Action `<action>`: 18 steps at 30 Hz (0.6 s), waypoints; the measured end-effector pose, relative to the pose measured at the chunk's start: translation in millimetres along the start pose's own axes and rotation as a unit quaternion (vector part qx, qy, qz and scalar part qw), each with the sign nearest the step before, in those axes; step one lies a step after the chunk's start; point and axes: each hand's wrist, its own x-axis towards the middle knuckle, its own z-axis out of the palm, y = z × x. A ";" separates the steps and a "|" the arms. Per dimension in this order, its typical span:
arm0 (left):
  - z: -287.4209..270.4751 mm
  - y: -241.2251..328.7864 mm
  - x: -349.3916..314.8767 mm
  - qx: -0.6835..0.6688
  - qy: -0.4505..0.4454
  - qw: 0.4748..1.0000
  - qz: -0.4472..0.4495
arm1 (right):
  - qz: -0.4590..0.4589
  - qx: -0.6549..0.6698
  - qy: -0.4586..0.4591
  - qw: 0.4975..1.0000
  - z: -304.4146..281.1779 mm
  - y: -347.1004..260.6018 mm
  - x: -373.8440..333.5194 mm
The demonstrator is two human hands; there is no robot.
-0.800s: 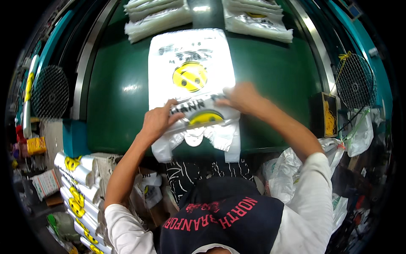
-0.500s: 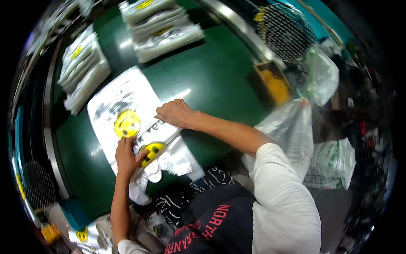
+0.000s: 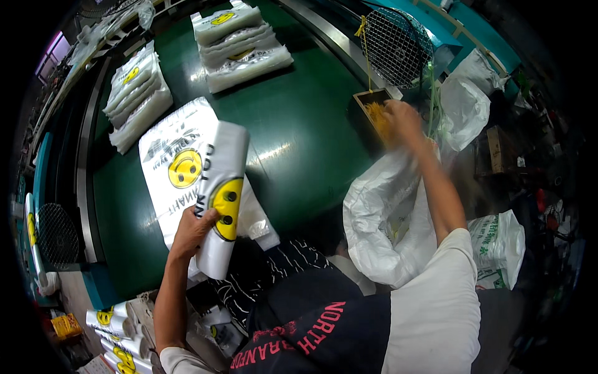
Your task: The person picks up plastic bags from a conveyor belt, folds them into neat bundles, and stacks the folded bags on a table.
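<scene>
My left hand (image 3: 190, 234) grips a folded bundle of white plastic bags (image 3: 233, 140) printed with a yellow smiley face, thumb on top near the print. The bundle is tilted up off a flat stack of the same bags (image 3: 163, 146) on the green table. My right hand (image 3: 403, 121) is at a small open box (image 3: 361, 103) of thin yellow strands that look like rubber bands. Motion smears its fingers, and part of them lies over the strands, so their grip is unclear.
On the green table (image 3: 293, 143), folded bag bundles stand in two piles, far left (image 3: 140, 93) and far middle (image 3: 246, 65). A round wire-mesh fan guard (image 3: 398, 47) rises behind the box. An open white sack (image 3: 374, 218) hangs right of the table. More smiley bags (image 3: 115, 333) lie lower left.
My right hand has left the bags and swung right to the yellow strands. My left hand has lifted the folded bundle's edge. The white sack now shows its open mouth.
</scene>
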 end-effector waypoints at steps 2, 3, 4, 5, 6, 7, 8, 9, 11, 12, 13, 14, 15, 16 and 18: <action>14.1 0.7 -17.7 -0.083 0.048 0.995 0.020 | -0.003 0.025 -0.013 1.000 -7.9 3.2 1.6; 20.9 -0.1 -22.0 -0.109 0.052 0.992 0.039 | -0.007 0.034 -0.010 0.999 -9.5 6.5 5.5; 27.4 -0.7 -25.0 -0.136 0.056 0.987 0.059 | -0.011 0.043 -0.006 0.999 -12.3 10.7 8.7; 34.6 -0.4 -27.1 -0.163 0.059 0.982 0.079 | -0.003 0.051 0.000 0.999 -16.7 16.1 11.8; 38.2 -0.6 -30.8 -0.168 0.070 0.979 0.093 | 0.003 0.063 0.004 0.998 -21.3 11.7 15.7; 41.4 1.3 -34.1 -0.174 0.083 0.975 0.108 | 0.008 0.074 0.008 0.997 -26.6 6.4 21.5; 44.5 4.6 -37.5 -0.181 0.097 0.971 0.124 | -0.030 0.078 0.030 0.996 -31.4 -1.8 27.6; 45.0 9.9 -46.8 -0.179 0.114 0.969 0.129 | -0.075 0.085 0.049 0.992 -34.5 -26.3 32.5; 42.0 -6.2 -46.8 -0.162 0.140 0.974 0.073 | -0.204 0.149 0.027 0.967 -42.5 -129.8 23.9; 61.9 16.1 -52.6 -0.166 0.104 0.980 0.023 | -0.270 0.183 -0.012 0.945 -56.8 -179.0 -8.5; 68.7 25.8 -55.2 -0.149 0.081 0.985 0.036 | -0.334 0.238 -0.046 0.911 -58.1 -207.2 -29.0; 81.4 36.0 -49.9 -0.132 0.032 0.987 0.087 | -0.360 0.280 -0.101 0.884 -62.9 -227.3 -45.1; 86.0 43.2 -48.7 -0.122 -0.008 0.983 0.136 | -0.347 0.335 -0.159 0.862 -66.6 -240.6 -59.3; 86.4 45.7 -50.8 -0.125 -0.045 0.976 0.175 | -0.317 0.394 -0.210 0.837 -64.1 -248.1 -68.2; 83.6 29.0 -52.9 -0.199 -0.067 0.942 0.261 | -0.206 0.555 -0.285 0.754 -51.4 -238.0 -75.2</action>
